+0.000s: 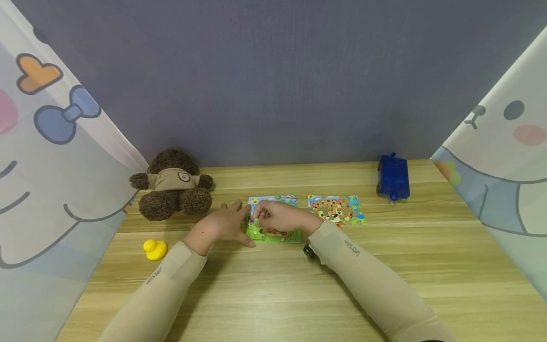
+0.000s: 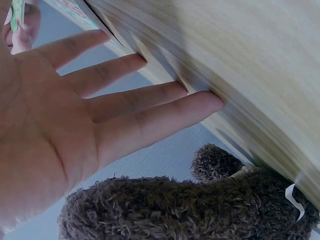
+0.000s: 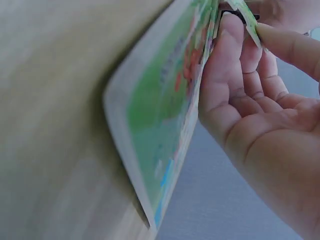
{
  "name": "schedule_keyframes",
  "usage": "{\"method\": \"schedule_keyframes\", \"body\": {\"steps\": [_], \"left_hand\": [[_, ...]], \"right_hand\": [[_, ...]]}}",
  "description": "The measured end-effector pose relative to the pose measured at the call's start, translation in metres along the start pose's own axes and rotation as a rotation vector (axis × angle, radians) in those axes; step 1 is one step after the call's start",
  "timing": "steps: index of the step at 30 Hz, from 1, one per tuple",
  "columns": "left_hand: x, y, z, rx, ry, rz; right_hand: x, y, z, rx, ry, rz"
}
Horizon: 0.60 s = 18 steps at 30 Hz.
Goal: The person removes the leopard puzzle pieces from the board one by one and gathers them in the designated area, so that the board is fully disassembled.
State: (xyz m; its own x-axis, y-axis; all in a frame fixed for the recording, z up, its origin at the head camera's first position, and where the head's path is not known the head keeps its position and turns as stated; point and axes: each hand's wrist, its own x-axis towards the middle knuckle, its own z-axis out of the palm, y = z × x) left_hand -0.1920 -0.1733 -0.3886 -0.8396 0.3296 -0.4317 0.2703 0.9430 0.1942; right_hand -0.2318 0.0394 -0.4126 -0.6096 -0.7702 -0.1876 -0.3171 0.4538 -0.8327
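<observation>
A flat picture puzzle board (image 1: 283, 240) with a green lower edge lies on the table in the head view. Over its left half, my right hand (image 1: 282, 216) pinches a puzzle piece (image 3: 248, 24) between thumb and fingers, with the piece tilted up from the board. My left hand (image 1: 224, 223) is spread beside the board's left edge, thumb near its lower left corner. In the left wrist view its fingers (image 2: 150, 112) are straight, with nothing in the palm. Right of the board lie puzzle pieces (image 1: 335, 212) forming part of a spotted animal picture.
A brown teddy bear (image 1: 173, 185) sits at the back left, close to my left hand. In front of it stands a yellow rubber duck (image 1: 155, 249). A blue toy cart (image 1: 393, 177) is at the back right. A grey wall (image 1: 282, 85) rises behind the wooden table (image 1: 256, 294).
</observation>
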Motion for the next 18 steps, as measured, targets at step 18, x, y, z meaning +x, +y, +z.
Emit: {"method": "schedule_keyframes", "body": {"steps": [18], "left_hand": [[0.000, 0.002, 0.000, -0.009, -0.007, -0.017]], "right_hand": [[-0.067, 0.001, -0.054, 0.083, 0.135, -0.015]]}}
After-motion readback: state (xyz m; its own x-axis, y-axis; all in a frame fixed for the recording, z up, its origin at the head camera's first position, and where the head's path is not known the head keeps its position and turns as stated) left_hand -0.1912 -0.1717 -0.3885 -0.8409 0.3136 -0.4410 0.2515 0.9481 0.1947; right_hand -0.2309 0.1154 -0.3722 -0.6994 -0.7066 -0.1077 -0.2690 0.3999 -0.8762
